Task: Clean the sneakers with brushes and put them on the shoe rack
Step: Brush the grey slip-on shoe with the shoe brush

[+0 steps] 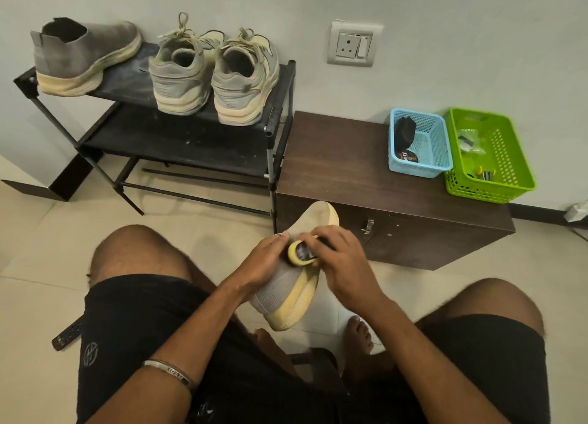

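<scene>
Floor tiles lie below the grey sneaker (pixel 288 283) both hands grip.

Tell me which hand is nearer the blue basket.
Right. The right hand works at the grey sneaker in front of the cabinet, below the blue basket; the left hand holds the sneaker's far side, further away.

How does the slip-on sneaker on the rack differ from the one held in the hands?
The slip-on sneaker on the shoe rack stands on its sole on the top shelf, untouched; the held slip-on sneaker is tilted off the floor, toe away. The left hand grips the held one while the right hand works on it. Both are grey knit with cream soles.
</scene>
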